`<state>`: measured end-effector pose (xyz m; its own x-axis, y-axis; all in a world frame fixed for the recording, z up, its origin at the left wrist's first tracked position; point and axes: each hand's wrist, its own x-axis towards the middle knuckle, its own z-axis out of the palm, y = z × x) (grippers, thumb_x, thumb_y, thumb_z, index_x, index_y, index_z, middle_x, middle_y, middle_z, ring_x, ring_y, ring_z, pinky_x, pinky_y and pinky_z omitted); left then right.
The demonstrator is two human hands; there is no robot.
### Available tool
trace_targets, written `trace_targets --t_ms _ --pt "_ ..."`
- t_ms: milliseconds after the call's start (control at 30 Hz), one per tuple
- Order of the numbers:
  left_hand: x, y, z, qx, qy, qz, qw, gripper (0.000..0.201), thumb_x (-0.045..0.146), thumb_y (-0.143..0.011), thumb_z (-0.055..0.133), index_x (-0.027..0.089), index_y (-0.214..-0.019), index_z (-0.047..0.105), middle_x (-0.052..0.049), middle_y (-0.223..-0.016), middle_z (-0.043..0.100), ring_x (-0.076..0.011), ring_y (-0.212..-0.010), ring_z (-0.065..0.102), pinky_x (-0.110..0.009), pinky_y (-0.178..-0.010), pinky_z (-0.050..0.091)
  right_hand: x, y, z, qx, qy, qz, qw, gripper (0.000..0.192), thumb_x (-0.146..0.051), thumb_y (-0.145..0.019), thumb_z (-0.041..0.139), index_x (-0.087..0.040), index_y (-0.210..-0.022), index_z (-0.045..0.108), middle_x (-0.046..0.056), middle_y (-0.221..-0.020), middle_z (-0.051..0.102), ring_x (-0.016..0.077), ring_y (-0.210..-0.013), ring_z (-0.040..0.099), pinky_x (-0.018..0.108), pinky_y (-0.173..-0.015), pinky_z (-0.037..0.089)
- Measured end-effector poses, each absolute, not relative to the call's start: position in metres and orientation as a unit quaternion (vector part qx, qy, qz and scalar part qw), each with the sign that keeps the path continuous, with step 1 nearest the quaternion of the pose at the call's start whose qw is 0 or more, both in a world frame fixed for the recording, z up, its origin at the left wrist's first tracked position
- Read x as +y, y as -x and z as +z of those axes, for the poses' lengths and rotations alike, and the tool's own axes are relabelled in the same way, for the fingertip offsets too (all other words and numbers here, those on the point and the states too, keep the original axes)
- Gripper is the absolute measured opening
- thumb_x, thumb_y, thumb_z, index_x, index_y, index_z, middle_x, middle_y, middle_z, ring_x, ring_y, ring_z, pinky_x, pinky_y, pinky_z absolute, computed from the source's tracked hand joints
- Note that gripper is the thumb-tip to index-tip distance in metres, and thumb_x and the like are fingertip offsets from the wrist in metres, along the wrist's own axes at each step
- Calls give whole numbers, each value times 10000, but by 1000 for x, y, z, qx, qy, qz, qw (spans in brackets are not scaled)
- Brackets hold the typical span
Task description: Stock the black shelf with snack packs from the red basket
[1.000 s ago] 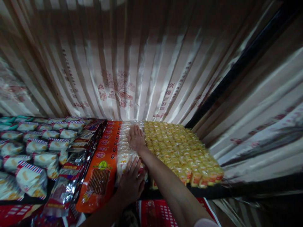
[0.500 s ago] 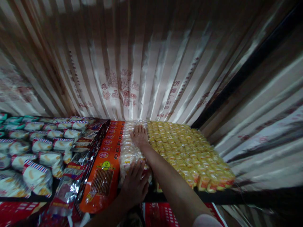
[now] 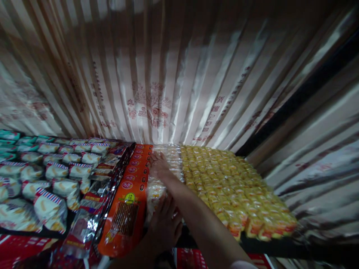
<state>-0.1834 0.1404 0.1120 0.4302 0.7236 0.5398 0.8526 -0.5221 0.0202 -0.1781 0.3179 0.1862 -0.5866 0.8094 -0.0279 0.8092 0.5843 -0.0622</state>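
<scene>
Clear-wrapped white packets (image 3: pixel 175 158) stand in a narrow row on the shelf. My right hand (image 3: pixel 159 166) lies flat over the back part of this row, fingers stretched out, at its border with the orange snack packs (image 3: pixel 123 213). Nearer to me, my left hand (image 3: pixel 165 220) rests against the front of the same row with its fingers apart, dim in shadow. Neither hand is closed around a packet. The right forearm crosses above the front right of the white row and hides part of it. Yellow-wrapped packets (image 3: pixel 224 183) fill the right side in tight rows.
Left of the orange packs lie dark red foil packs (image 3: pixel 89 209) and several white striped bags (image 3: pixel 50 209). Green packs (image 3: pixel 9 140) sit at the far left. Pleated printed fabric (image 3: pixel 174 93) hangs behind, beside a dark slanted post (image 3: pixel 280 112). Red containers show below the shelf edge.
My right hand has shifted left across the white packets, towards the orange packs. My left hand remains at the front of the row. The whole view has moved slightly.
</scene>
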Motion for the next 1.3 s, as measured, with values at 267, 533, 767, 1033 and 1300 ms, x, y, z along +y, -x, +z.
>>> trace_targets --t_ms 267,533,767,1033,1300 --pt "140 184 113 -469 837 -256 120 444 426 -847 464 236 -1247 506 -66 -1432 385 -276 -1359 255 -463 -1138 77 329 182 183 -894 446 37 41 517 -412 -930 241 -141 -1297 487 90 -1451 354 235 -1389 179 469 -1128 45" --pt "141 185 116 -461 843 -249 120 466 422 -846 465 216 -1263 489 -87 -1468 319 -295 -1375 213 -475 -1146 68 351 183 181 -874 486 13 16 488 -370 -930 268 -133 -1293 493 101 -1434 374 236 -1390 177 463 -1129 50" --pt "142 185 118 -457 851 -239 100 436 403 -855 453 197 -1235 508 -82 -1471 315 -300 -1377 200 -485 -1143 85 355 183 176 -864 502 28 26 488 -351 -930 265 -135 -1321 462 85 -1427 396 250 -1390 170 460 -1127 63" --pt "141 184 114 -462 837 -276 103 394 403 -836 487 224 -1179 558 -81 -1377 447 -280 -1324 311 -474 -1121 135 309 176 200 -904 410 44 115 473 -366 -943 274 -153 -1327 452 80 -1475 306 205 -1408 91 407 -1134 154" --pt "138 178 109 -461 818 -336 73 275 361 -820 518 254 -1040 643 -28 -1076 653 -231 -1087 514 -432 -1046 294 243 157 217 -891 363 94 257 373 -288 -942 333 -125 -1163 584 108 -1299 538 170 -1323 334 374 -1129 263"
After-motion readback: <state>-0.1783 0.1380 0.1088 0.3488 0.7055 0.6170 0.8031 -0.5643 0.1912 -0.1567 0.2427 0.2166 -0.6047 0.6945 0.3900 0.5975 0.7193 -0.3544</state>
